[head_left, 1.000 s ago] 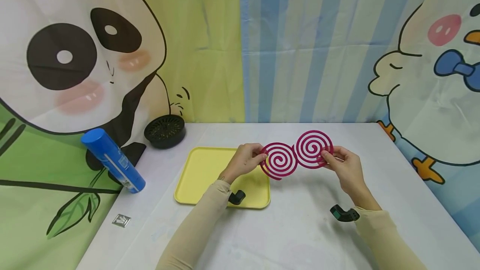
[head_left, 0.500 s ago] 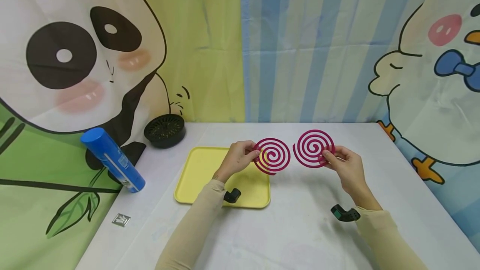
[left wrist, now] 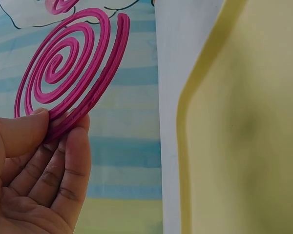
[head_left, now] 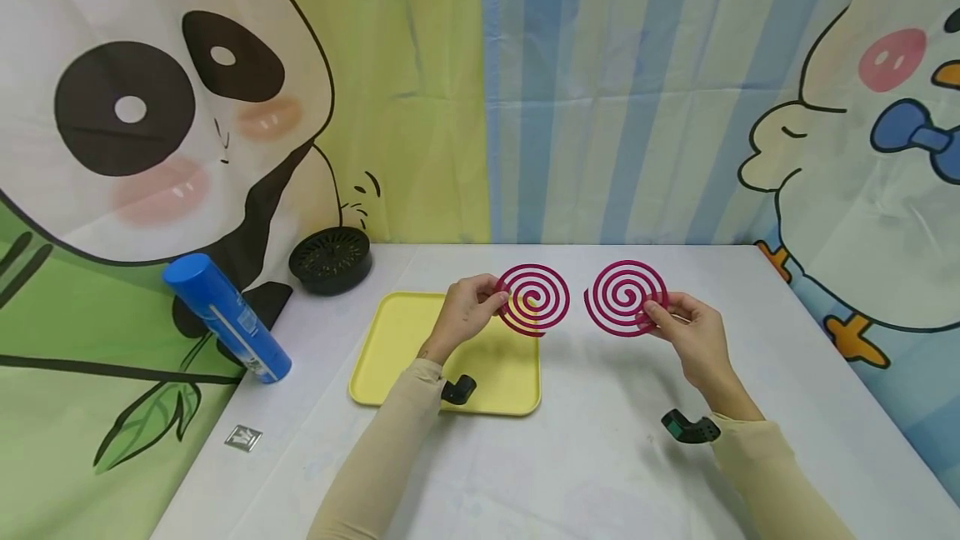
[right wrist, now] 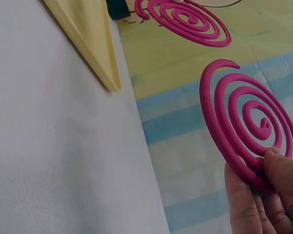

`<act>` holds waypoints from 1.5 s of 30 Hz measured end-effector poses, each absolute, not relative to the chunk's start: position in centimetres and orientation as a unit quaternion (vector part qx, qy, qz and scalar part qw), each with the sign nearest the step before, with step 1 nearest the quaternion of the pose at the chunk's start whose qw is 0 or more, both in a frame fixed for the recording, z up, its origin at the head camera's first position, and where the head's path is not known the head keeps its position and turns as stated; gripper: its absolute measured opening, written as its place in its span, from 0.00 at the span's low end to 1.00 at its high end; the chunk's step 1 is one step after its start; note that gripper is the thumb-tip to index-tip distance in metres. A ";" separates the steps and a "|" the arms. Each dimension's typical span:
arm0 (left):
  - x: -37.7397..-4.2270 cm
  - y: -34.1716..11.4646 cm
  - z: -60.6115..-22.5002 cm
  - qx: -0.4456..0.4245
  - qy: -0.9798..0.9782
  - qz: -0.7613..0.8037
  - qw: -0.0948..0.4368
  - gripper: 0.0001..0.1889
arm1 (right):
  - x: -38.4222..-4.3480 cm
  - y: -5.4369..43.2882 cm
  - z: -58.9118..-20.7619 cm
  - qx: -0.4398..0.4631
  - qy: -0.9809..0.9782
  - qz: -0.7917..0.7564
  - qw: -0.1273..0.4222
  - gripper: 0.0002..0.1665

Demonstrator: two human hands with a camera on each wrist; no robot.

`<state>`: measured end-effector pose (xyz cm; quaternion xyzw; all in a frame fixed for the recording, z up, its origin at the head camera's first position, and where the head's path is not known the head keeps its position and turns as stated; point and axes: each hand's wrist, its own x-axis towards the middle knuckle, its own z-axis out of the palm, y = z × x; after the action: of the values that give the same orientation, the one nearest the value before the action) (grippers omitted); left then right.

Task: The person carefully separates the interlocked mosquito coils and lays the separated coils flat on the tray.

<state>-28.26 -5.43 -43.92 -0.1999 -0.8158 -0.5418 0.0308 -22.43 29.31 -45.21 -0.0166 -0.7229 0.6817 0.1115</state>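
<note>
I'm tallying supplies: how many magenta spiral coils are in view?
2. One thin magenta spiral coil is in the left hand; the other coil, apart from it, is in the right hand. No others show, though some may be hidden.

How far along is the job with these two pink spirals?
Looks done: the left spiral and right spiral are apart, a visible gap between them. In hand: the left hand and right hand each pinch one by its edge, above the table. Left, probably: setting them down, as neither rests on the yellow tray yet; where they belong isn't shown.
</note>
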 end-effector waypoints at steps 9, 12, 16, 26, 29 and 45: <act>-28.0 -5.7 -43.8 -0.197 -0.809 -0.552 0.032 0.05 | -22.5 29.1 -45.1 -0.023 -0.735 0.670 0.104 0.23; -28.0 -5.8 -43.9 -0.194 -0.809 -0.554 0.028 0.06 | -22.6 29.0 -45.1 -0.026 -0.734 0.671 0.100 0.23; -28.0 -5.8 -43.9 -0.191 -0.809 -0.555 0.027 0.05 | -22.5 28.9 -45.1 -0.027 -0.742 0.663 0.097 0.25; -27.6 -6.4 -44.1 -0.184 -0.810 -0.557 0.024 0.05 | -22.7 28.4 -45.3 -0.025 -0.741 0.665 0.091 0.24; -27.6 -6.5 -44.2 -0.182 -0.809 -0.559 0.027 0.05 | -22.8 28.2 -45.5 -0.024 -0.739 0.667 0.087 0.24; -26.7 -8.6 -45.3 -0.147 -0.812 -0.564 0.035 0.05 | -23.6 26.1 -45.8 -0.032 -0.751 0.656 0.064 0.27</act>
<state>-26.74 -8.64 -45.30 -0.1470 -0.8121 -0.5637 0.0351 -23.56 26.14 -45.79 -0.0318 -0.7510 0.6564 0.0640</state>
